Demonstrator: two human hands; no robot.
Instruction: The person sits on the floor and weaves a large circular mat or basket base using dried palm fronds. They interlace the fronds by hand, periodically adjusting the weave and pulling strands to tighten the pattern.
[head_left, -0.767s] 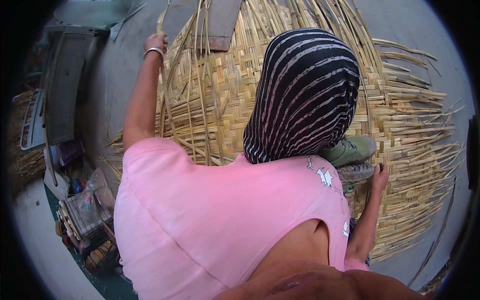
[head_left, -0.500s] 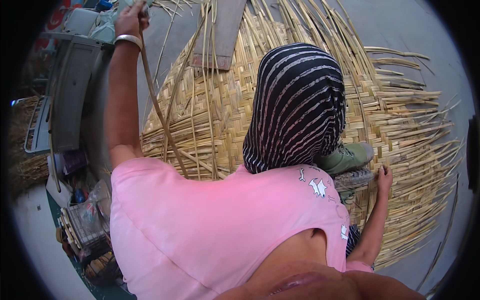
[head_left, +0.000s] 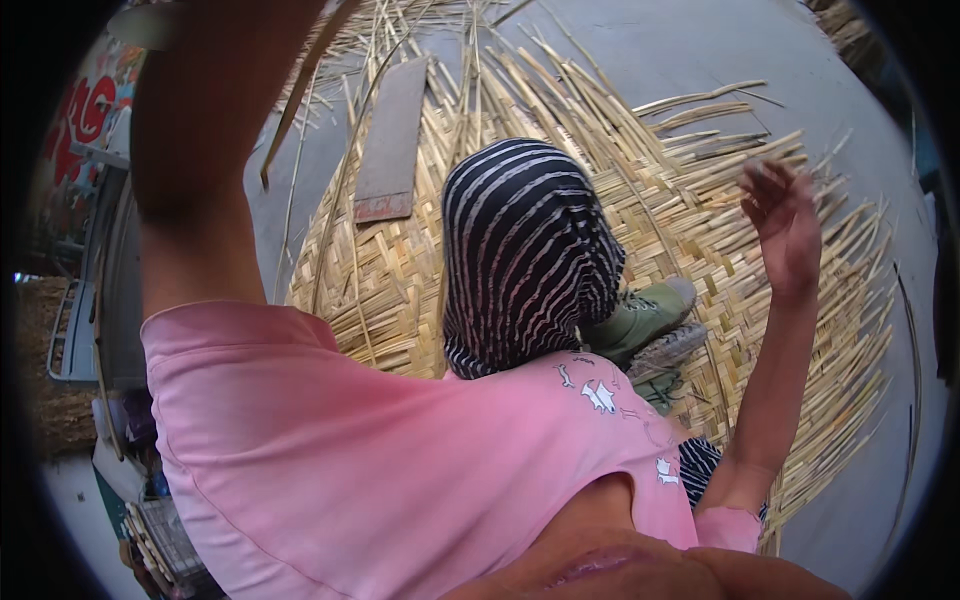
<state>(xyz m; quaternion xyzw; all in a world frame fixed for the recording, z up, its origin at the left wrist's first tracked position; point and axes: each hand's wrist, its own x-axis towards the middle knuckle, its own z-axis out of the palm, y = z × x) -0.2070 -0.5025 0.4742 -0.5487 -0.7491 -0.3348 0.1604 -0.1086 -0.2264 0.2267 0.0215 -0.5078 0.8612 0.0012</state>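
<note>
My left arm is raised past the top edge, and its hand is out of the picture. Beside that forearm hangs a brown split-cane strip, its lower end free and its upper end out of view. My right hand is lifted over the loose ends at the right side of a woven cane mat. Its fingers are loosely bent and apart, a little blurred, with nothing seen in them. My knee in striped cloth and a green shoe rest on the mat.
A flat wooden board lies on the far left part of the mat. Long unwoven strips fan out from its far edge. At the left stand a grey metal frame and a wire basket. Grey floor surrounds the mat.
My left arm has swung up until its hand left the picture, drawing the strip up with it. My right hand has risen from the mat, and its fingers have spread.
</note>
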